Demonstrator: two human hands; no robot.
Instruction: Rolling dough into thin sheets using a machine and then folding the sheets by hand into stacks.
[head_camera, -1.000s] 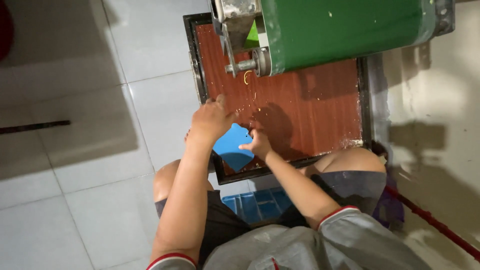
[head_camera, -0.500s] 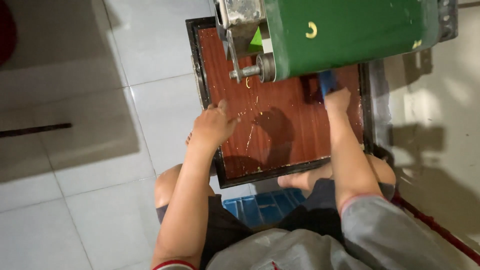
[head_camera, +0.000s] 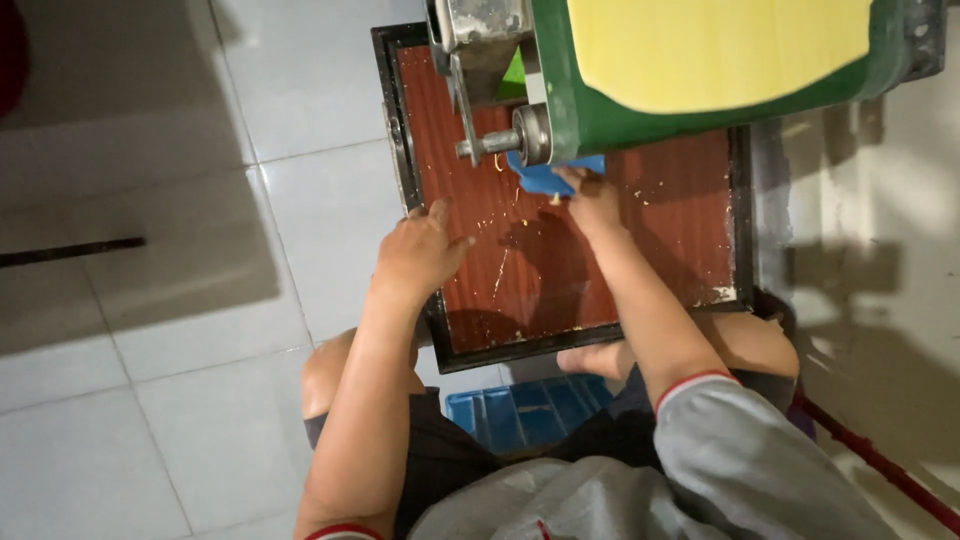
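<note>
A reddish-brown tray (head_camera: 660, 215) with a dark rim lies on the tiled floor under a green machine (head_camera: 700, 110). My left hand (head_camera: 418, 252) rests on the tray's left rim, fingers spread. My right hand (head_camera: 590, 196) presses a blue cloth (head_camera: 540, 176) onto the tray surface, just below the machine's metal shaft (head_camera: 495, 143). Pale crumbs and streaks dot the tray. A yellow sheet (head_camera: 715, 45) lies on top of the machine.
White floor tiles (head_camera: 200, 300) spread to the left. A blue plastic stool (head_camera: 520, 412) sits beneath me, between my bent knees. A red rod (head_camera: 880, 465) lies at the lower right, a dark strip (head_camera: 70, 250) at the left.
My right hand carried the blue cloth from the tray's near edge to the far right, then left to under the machine's shaft. The left hand stayed by the tray's left side.
</note>
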